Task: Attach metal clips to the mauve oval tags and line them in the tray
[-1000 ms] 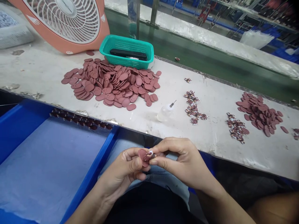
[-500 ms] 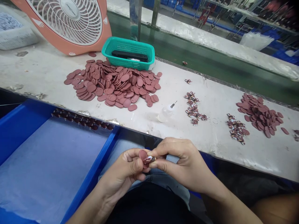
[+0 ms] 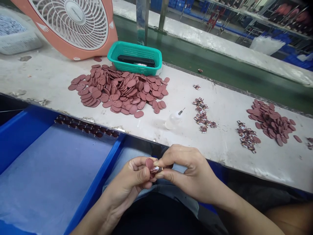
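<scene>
Over my lap, my left hand (image 3: 135, 174) pinches a reddish-brown oval disc (image 3: 149, 163) between thumb and fingers. Against it my right hand (image 3: 188, 169) presses a small brown and white figurine (image 3: 156, 169), held by thumb and forefinger. The fingers partly cover both pieces. On the bench ahead stands a clear dropper bottle (image 3: 173, 120) with a needle tip. A large heap of the same oval discs (image 3: 122, 88) lies behind it to the left. Small figurines (image 3: 202, 114) are clustered to the right of the bottle.
A teal basket (image 3: 134, 70) with a black object inside touches the heap, beside an orange fan (image 3: 80, 54). More discs (image 3: 271, 119) and figurines (image 3: 246, 135) lie at right. A blue tray (image 3: 97, 192) at lower left holds rows of brown pieces (image 3: 85, 125).
Both hands keep nearly the same pose, with the figurine tilted slightly against the disc. The whole view has shifted a little; nothing was taken up or let go.
</scene>
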The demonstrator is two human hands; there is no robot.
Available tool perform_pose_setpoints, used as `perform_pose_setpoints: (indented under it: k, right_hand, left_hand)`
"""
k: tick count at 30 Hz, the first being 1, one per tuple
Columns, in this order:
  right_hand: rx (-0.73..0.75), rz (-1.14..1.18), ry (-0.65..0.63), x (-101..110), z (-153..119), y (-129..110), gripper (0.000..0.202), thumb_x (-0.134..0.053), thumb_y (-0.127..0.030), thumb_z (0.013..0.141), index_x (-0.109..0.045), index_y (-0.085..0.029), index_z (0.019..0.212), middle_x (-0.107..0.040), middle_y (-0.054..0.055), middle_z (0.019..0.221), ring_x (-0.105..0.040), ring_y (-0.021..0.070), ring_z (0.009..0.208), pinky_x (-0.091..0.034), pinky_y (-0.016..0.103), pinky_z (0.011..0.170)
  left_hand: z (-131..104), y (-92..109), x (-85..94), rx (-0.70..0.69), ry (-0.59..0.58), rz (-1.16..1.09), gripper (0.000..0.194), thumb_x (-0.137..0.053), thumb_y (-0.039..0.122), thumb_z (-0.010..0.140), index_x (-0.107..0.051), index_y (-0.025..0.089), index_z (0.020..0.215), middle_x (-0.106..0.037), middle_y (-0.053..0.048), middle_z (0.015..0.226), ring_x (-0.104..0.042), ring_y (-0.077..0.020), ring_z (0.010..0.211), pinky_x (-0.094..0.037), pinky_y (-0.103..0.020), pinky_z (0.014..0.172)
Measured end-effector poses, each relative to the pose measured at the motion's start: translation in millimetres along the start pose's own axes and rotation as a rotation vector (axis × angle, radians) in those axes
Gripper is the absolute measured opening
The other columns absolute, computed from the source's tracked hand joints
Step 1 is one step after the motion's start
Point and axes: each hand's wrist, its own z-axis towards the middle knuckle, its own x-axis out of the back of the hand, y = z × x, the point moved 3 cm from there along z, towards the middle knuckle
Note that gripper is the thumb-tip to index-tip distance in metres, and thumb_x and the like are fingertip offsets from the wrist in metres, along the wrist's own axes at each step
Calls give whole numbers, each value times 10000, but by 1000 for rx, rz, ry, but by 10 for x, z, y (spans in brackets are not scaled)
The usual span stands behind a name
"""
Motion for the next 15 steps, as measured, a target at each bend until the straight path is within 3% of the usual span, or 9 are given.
perform_pose_setpoints:
  k: [15]
  right_hand:
    - [34, 57, -15, -54, 49, 37, 74, -781, -194, 851, -760, -178, 920, -735, 31, 813, -663, 129, 749, -514, 244, 723]
  left_hand:
    - [-22, 37, 13, -27, 21, -12, 350, -968, 407, 517, -802, 204, 749, -697, 10, 692, -605, -60, 572, -480, -107, 497]
